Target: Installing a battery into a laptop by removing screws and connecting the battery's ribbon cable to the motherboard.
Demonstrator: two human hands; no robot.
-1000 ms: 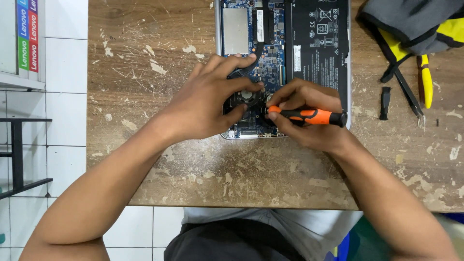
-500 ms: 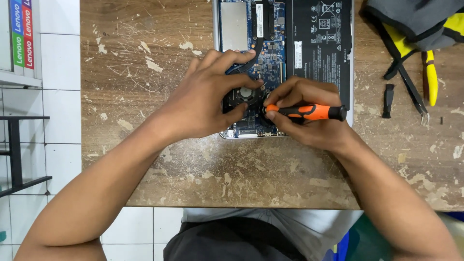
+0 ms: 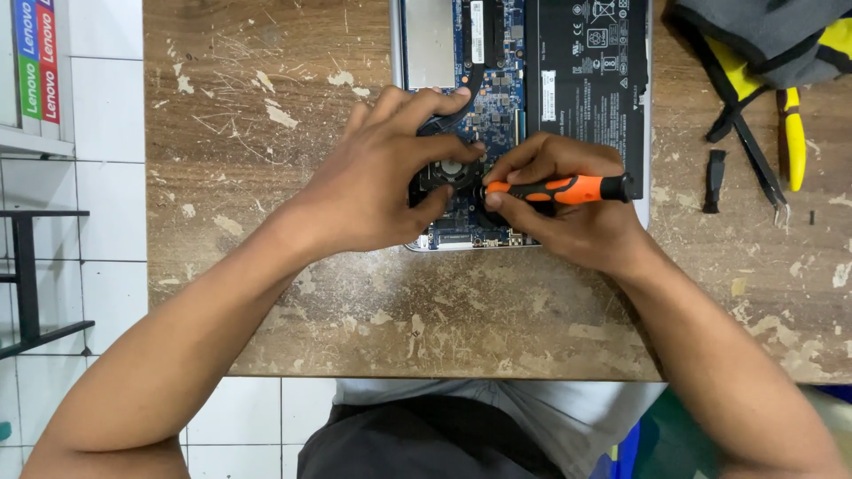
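Under both your hands lies the worn wooden table (image 3: 266,133), scarred with pale paint flecks. On it, beneath your fingers, sits the opened silver laptop (image 3: 524,115) with its blue circuit board and large black battery bared. Your left hand (image 3: 377,182) rests on the board, fingers spread and curled around the round black cooling fan (image 3: 448,173), steadying it rather than clamped on it. Your right hand (image 3: 568,213) is closed tight around the orange-and-black screwdriver (image 3: 555,188), which lies nearly level, its tip pointing left at the fan's edge, just beside your left thumb. Well off beyond your right hand lie the yellow-handled pliers (image 3: 792,133), black tweezers (image 3: 759,164) and a small black bit (image 3: 715,180).
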